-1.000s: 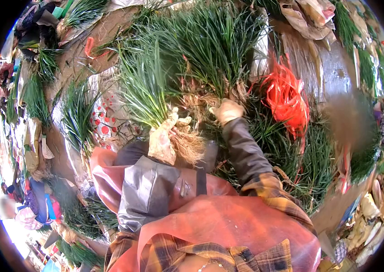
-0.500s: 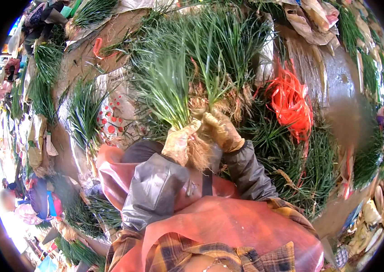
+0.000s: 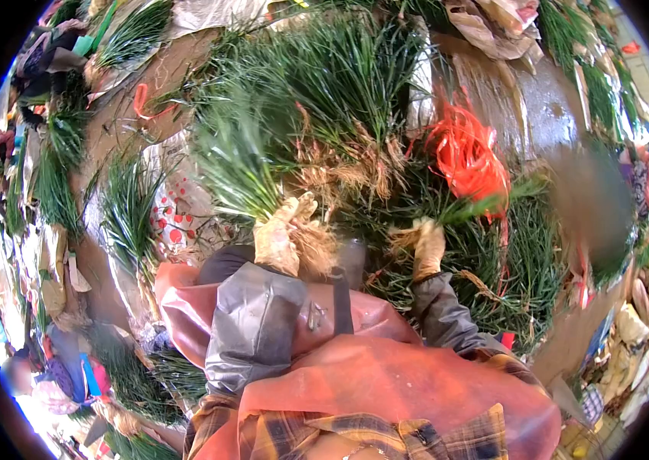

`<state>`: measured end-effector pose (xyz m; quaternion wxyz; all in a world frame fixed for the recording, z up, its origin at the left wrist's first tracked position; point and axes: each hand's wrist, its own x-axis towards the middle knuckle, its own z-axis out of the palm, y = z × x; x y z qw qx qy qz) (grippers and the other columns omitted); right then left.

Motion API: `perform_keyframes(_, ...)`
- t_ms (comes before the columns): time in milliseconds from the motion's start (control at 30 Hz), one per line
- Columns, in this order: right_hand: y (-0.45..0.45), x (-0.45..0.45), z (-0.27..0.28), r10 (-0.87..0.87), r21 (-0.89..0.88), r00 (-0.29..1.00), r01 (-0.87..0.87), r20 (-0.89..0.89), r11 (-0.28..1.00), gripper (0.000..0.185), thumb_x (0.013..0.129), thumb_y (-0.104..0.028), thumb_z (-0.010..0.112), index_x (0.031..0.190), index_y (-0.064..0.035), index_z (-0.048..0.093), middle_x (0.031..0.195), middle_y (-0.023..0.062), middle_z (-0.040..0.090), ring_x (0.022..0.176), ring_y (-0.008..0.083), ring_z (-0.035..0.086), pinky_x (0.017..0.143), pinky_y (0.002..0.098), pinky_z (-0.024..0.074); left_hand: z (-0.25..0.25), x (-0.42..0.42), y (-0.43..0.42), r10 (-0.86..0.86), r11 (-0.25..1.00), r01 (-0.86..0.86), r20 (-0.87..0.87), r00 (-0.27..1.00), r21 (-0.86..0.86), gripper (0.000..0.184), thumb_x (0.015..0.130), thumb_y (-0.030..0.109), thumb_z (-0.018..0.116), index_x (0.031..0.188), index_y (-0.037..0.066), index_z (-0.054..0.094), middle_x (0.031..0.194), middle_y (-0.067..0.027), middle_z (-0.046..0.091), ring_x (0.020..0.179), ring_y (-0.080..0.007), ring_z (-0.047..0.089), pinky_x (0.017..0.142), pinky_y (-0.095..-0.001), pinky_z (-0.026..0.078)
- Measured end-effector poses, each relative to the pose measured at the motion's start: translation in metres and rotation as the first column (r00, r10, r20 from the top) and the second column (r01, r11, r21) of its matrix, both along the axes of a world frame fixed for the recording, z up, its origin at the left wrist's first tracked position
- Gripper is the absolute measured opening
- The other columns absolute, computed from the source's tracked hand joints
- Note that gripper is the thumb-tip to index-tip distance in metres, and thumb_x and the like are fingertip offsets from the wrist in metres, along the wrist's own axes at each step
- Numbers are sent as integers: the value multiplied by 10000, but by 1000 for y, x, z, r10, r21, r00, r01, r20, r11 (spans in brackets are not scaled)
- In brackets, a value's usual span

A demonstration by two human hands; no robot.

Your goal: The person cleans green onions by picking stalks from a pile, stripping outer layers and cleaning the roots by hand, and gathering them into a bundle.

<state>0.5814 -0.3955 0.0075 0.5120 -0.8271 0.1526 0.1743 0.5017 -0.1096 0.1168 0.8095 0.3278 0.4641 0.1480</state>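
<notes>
My left hand [image 3: 277,244], in a soiled pale glove, is closed around a bunch of grass-like plants [image 3: 244,180]. Their long green leaves point up and away, and brown roots [image 3: 315,247] hang beside the palm. Further right, my right hand [image 3: 428,250], gloved too, grips a smaller clump of grass-like plants [image 3: 471,208]. Its leaves, blurred, point right and its roots stick out on the left. Between and beyond both hands lies a large heap of the same plants [image 3: 332,77], with its roots [image 3: 355,165] toward me. More plants [image 3: 520,268] lie under and beside my right hand.
A tangle of red plastic twine [image 3: 466,153] lies on the plants at the right. Wet plastic sheeting [image 3: 527,107] is behind it. At left are a red-dotted white sack [image 3: 175,207] and another plant bundle [image 3: 129,207]. A person [image 3: 71,364] is at the lower left edge.
My right hand has moved away from my left hand to the right, carrying a small clump whose leaves now point right. The left hand keeps its bunch. The view has shifted slightly.
</notes>
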Motion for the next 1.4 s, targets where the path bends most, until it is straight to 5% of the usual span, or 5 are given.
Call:
perform_keyframes(767,153,50,91,597,-280,521,-563,610,778,520,890,-196,565,1340,-27,367,1251,189,494,1008,232,589,864,373,506,34,12,-9,-319,947,313,-104,942,-71,136,794,40,649,924,0,649,781,-63,641,619,-139,582,528,-249,482)
perform_keyframes(933,176,33,98,719,775,694,-447,-15,447,282,921,-129,508,1191,-54,527,861,32,588,680,85,550,557,212,465,40,0,-5,-309,943,297,-61,949,-151,243,847,148,586,1003,-36,605,900,-144,664,736,-210,647,610,-300,538)
perform_keyframes(1067,166,67,65,941,-691,335,-671,45,271,236,841,-118,548,1065,-48,575,917,36,611,732,103,578,541,214,459,49,3,-7,-421,904,406,-119,899,-131,301,857,221,576,1022,-28,608,939,-154,658,774,-220,642,673,-344,540)
perform_keyframes(1167,165,76,83,399,702,854,-58,-333,710,292,933,-182,497,1179,-25,526,1014,85,601,716,147,570,606,255,531,50,8,-9,-363,918,326,-143,921,-226,301,872,168,558,1068,-60,588,921,-152,658,751,-224,637,641,-303,513)
perform_keyframes(1400,173,45,95,796,146,340,-940,500,309,167,861,-179,611,957,-42,622,911,32,597,817,137,577,719,300,481,47,7,-10,-202,962,185,-69,977,-201,85,833,45,578,864,-30,605,737,-104,606,647,-221,620,573,-325,547)
